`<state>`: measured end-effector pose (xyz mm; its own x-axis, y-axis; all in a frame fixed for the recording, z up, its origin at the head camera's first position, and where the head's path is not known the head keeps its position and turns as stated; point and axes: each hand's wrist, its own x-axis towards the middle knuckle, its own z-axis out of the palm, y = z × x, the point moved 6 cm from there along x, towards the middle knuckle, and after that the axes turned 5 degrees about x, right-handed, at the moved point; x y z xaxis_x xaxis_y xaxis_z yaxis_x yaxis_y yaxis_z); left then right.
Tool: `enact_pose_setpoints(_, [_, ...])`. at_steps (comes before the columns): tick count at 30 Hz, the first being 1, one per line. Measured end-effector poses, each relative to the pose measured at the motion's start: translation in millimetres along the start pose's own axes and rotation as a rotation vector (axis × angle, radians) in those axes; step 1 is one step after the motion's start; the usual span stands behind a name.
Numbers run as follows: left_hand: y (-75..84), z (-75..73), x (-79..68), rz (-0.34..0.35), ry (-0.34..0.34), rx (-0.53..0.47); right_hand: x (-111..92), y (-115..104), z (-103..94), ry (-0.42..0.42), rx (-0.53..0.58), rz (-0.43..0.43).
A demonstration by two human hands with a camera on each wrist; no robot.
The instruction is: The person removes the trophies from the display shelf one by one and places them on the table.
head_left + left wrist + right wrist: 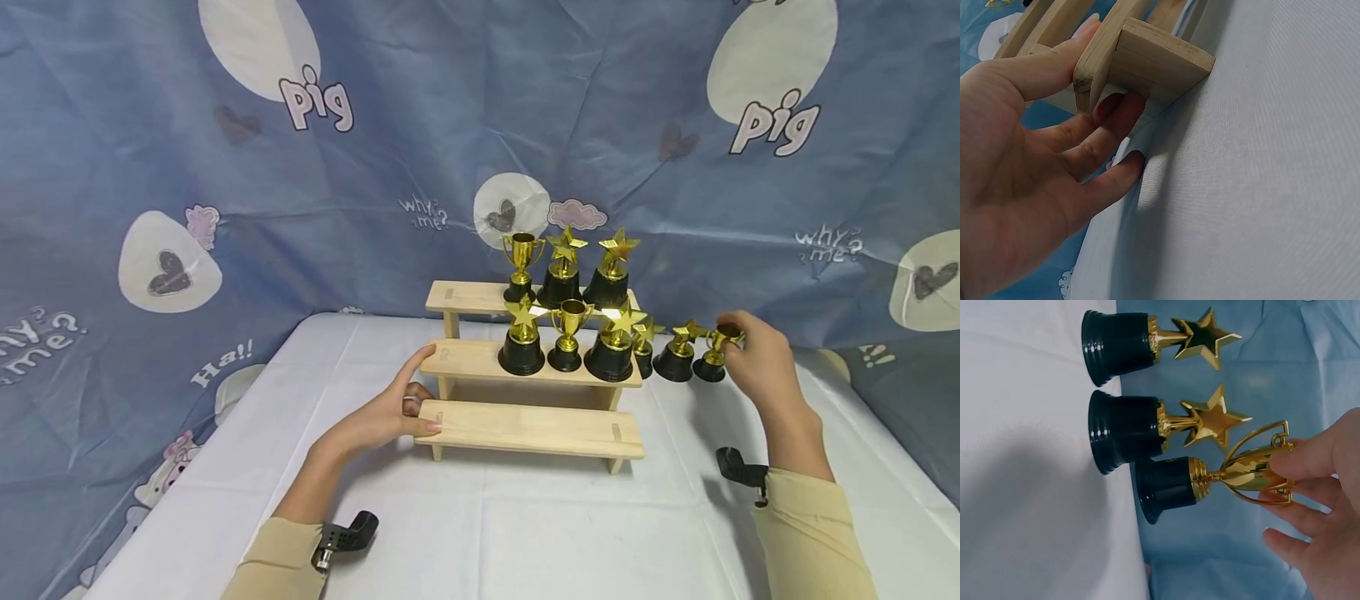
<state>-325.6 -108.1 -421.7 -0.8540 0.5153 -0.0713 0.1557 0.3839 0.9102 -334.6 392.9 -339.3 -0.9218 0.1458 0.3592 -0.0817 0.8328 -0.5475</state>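
Note:
A three-step wooden stand [525, 425] holds gold trophies with black bases on its upper two steps. My left hand [393, 407] grips the left end of its lowest step, thumb on top and fingers curled beneath the board [1094, 62]. To the right of the stand, my right hand [759, 354] pinches a small gold trophy cup [1250, 470] by its bowl, between thumb and fingers. The cup's black base [708, 370] is right beside a star trophy [675, 363]. Another star trophy [1124, 347] stands farther along, partly hidden behind the stand in the head view.
On the middle step a trophy cup [567, 333] stands between two star trophies. The top step carries another cup [519, 265] and two star trophies [561, 271]. A white cloth [525, 533] covers the table, and a blue printed curtain [450, 100] hangs behind.

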Motion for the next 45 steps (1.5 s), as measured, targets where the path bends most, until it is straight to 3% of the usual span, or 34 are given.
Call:
enact_pose_setpoints(16, [1.1,0.8,-0.9,0.014,-0.007,-0.010,6.8,23.2,8.1,0.075,0.014,0.017])
enact_pose_setpoints(28, [0.5,0.7,-0.4,0.007,-0.007,-0.008,8.0,35.5,18.2,0.078,0.003,0.054])
enact_pose_setpoints(45, [-1.3,-0.8,0.1,0.011,-0.001,-0.009,7.5,46.9,30.0,-0.067,0.021,0.115])
